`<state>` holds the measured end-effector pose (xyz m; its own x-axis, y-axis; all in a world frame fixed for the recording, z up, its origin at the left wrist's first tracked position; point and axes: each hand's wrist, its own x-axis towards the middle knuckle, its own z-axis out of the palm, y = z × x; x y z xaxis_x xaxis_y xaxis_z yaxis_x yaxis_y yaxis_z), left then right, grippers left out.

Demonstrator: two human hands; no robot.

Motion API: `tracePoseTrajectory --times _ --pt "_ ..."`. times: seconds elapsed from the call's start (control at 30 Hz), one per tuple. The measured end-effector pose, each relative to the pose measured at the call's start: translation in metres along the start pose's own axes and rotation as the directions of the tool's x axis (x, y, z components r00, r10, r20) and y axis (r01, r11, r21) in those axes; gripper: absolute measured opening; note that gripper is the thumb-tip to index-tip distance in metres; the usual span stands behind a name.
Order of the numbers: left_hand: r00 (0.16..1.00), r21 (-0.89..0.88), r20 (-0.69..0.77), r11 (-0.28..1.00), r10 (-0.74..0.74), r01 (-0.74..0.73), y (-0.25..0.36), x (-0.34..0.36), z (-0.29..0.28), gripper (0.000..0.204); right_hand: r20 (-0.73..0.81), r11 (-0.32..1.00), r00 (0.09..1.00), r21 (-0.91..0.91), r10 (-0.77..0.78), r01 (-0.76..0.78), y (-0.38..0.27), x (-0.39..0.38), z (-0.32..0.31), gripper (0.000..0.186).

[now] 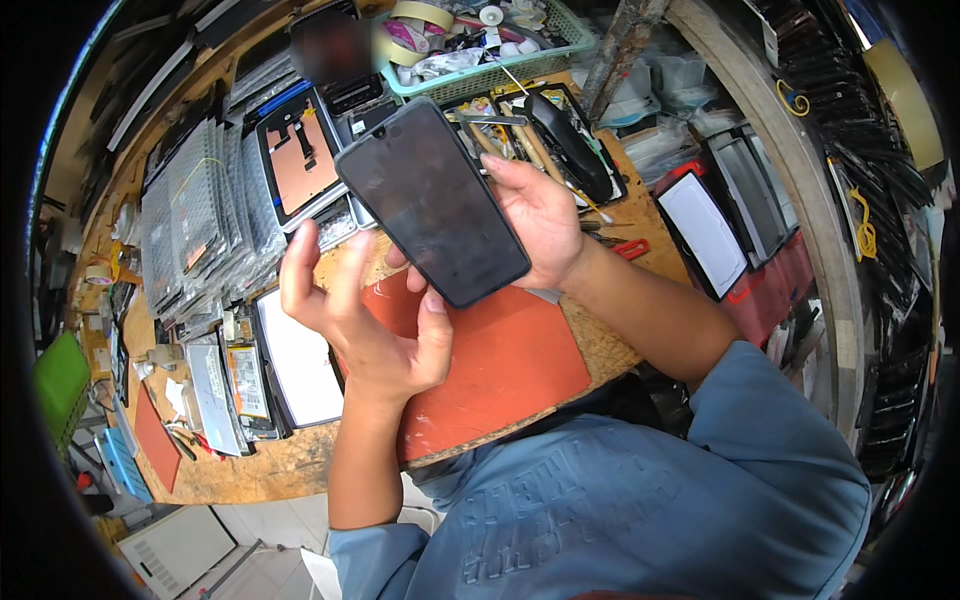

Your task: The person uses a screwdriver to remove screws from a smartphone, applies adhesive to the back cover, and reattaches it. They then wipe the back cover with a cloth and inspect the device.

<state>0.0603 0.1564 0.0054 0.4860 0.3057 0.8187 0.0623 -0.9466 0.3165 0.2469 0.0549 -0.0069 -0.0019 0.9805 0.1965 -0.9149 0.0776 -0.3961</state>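
A dark smartphone (440, 205) with its black screen facing up is held tilted over a red-orange work mat (500, 350). My right hand (540, 220) grips it from beneath, thumb along the right edge and some fingertips showing at the left edge. Just left of the phone's lower end, my left hand (370, 325) is raised with its fingers spread and nothing in them. Its thumb tip comes close to the phone's bottom corner; whether they touch I cannot tell. Light smudges mark the screen.
Stacks of bubble-wrapped panels (200, 210) stand at the left, beside an opened tablet (300, 150) with a copper-coloured inside. A green basket (480, 72) full of small items sits at the back. Tools and a black-handled item (570, 145) lie behind my right hand. A wooden post (810, 180) rises at right.
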Motion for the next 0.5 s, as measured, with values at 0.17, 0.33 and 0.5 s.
tracePoseTrajectory --times 0.17,0.33,0.5 --pt "0.967 0.014 0.112 0.972 0.230 -0.233 0.017 -0.006 -0.004 0.028 0.052 0.998 0.999 0.065 -0.007 0.003 -0.003 0.000 -0.002 0.071" --pt "0.966 -0.040 0.129 0.975 0.223 -0.220 0.026 -0.009 0.012 0.032 -0.036 0.993 0.999 0.114 -0.033 0.037 0.000 -0.001 -0.016 0.071" --pt "0.955 0.020 0.135 0.963 0.263 -0.268 0.025 -0.006 0.005 0.029 -0.091 0.979 0.995 0.196 -0.032 0.049 0.001 0.000 -0.009 0.072"
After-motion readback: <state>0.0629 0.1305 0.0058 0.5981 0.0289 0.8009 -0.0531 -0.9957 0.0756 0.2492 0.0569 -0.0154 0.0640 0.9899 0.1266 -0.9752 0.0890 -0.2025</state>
